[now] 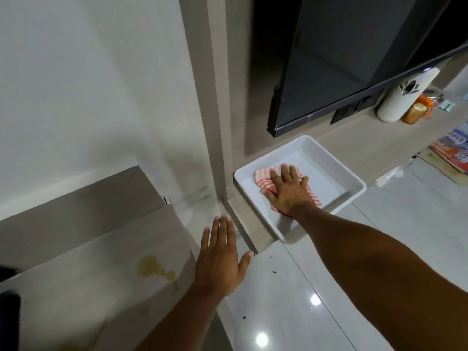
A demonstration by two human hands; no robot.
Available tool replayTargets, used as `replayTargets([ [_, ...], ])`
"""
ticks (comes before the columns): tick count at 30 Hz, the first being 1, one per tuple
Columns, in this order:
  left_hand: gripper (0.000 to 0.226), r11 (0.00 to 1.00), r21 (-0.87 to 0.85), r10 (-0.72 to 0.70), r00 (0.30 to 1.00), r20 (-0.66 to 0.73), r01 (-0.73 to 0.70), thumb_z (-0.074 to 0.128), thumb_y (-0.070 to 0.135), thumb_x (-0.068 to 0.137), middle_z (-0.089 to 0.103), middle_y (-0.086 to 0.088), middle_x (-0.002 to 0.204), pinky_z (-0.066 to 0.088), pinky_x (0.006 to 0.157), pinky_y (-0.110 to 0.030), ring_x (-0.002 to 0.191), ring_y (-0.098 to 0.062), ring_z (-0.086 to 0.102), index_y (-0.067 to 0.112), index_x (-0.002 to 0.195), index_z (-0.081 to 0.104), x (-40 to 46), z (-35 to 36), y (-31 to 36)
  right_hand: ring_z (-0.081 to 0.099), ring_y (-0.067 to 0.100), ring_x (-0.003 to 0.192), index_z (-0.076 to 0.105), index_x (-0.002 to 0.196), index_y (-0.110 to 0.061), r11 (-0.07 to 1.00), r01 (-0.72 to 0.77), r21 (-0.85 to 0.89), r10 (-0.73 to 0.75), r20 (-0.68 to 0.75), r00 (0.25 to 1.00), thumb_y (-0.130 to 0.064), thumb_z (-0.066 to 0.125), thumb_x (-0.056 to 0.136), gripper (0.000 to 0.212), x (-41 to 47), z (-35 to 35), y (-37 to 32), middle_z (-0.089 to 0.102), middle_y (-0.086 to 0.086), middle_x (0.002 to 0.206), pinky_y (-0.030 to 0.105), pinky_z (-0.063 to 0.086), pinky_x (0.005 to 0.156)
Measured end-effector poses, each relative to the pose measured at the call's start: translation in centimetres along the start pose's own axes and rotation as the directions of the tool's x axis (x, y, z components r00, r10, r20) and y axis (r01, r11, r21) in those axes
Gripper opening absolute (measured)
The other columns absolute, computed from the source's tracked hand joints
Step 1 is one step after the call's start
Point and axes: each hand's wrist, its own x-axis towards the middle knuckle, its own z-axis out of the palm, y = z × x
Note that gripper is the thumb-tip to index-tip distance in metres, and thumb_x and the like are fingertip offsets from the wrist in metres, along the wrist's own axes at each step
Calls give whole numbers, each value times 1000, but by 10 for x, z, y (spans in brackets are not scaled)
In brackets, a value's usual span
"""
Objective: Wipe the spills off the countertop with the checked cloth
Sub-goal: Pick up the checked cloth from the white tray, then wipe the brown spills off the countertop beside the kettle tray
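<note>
The right hand [288,190] lies flat, fingers spread, on the crumpled red-and-white checked cloth [263,178] inside a white rectangular plastic tray [354,184]. The left hand [220,262] hovers wide, holding nothing, just beside yellowish spills [154,268] on the pale surface [76,287].

- Even, soft indoor light; the white wall [88,84] reads bright.
- Two round glare spots sit on the glossy floor [291,312].
- Wide-angle bending curves straight edges near the borders.
- Slight softness throughout; the far shelf items [395,102] are blurred.
- The screen [354,46] is dark.
</note>
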Motion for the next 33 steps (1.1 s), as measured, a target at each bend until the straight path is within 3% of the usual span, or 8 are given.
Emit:
replayTargets([
  [7,95,999,-44,-13,999,32,15,17,73,96,-9,-12,173,-8,128,-43,159,-26,-12,9,161,-11,5,-2,2,3,31,156,25,156,-28,981,1,195,13,-73,997,-39,39,106,54,2,0,7,10,4,170,54,2,126],
  [11,93,1000,1,11,1000,20,-11,24,70,101,-6,-14,173,-9,128,-44,160,-28,-10,7,161,-9,-6,-15,-8,17,31,154,24,156,-32,968,-2,251,23,-82,996,-38,50,102,60,-18,-12,17,15,0,169,53,18,125],
  [18,88,1000,2,-7,1000,-17,8,33,62,104,-1,-18,173,-7,129,-47,160,-31,-6,4,162,-1,-54,-57,-15,30,33,150,27,156,-25,946,20,323,50,-205,977,-15,61,98,68,-81,-68,-15,23,4,167,52,26,121],
  [22,86,1000,-10,-6,997,-80,5,34,60,103,13,-21,171,-3,128,-51,159,-37,7,0,161,12,-112,-71,-17,21,28,154,31,156,-20,930,191,313,-83,-329,941,-13,64,96,68,-157,-75,-72,24,3,167,49,20,124],
  [24,87,999,4,-39,994,-101,40,27,61,100,17,-22,170,-3,126,-52,158,-39,10,-1,161,15,-151,-68,-21,23,29,153,37,153,-13,882,311,354,-178,-360,916,-7,64,94,65,-207,-62,-108,29,9,165,45,23,122],
  [26,88,997,5,-77,993,-87,78,28,61,100,14,-23,171,-6,126,-51,159,-38,6,-1,161,12,-189,-58,-27,29,34,150,43,149,-5,844,386,371,-244,-375,894,-2,64,93,60,-251,-43,-139,34,17,160,50,29,121],
  [29,89,989,11,-147,988,-46,147,24,62,98,14,-23,170,-8,126,-50,159,-37,6,-1,161,12,-252,-44,-46,30,35,149,46,147,-2,816,380,436,-256,-317,913,4,62,92,58,-305,-6,-183,37,19,158,54,35,118],
  [33,90,972,14,-236,970,48,236,23,62,101,-4,-21,172,-12,128,-47,159,-33,-11,2,161,-4,-326,-22,-80,22,21,152,36,154,-21,835,281,473,-245,-139,960,-10,64,95,67,-346,38,-224,25,1,165,51,29,122],
])
